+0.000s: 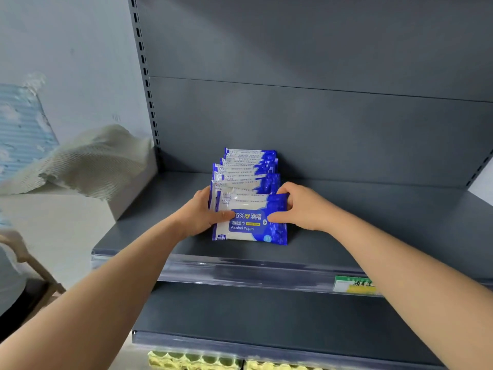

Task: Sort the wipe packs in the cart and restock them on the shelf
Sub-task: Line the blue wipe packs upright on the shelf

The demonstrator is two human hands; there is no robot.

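My left hand (202,212) and right hand (296,206) pinch the front pack (250,222) at its side edges, upright on the shelf (373,222). Soft, light, slick film, I judge; grip the sealed ends. Behind it, the row (248,166) leans backward.

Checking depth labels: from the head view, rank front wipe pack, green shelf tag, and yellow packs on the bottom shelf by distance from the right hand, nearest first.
1. Front wipe pack: held by the right hand at the pack's right edge, on the grey shelf.
2. Green shelf tag: below the hand, on the shelf's front rail.
3. Yellow packs: lowest shelf, down and to the left.
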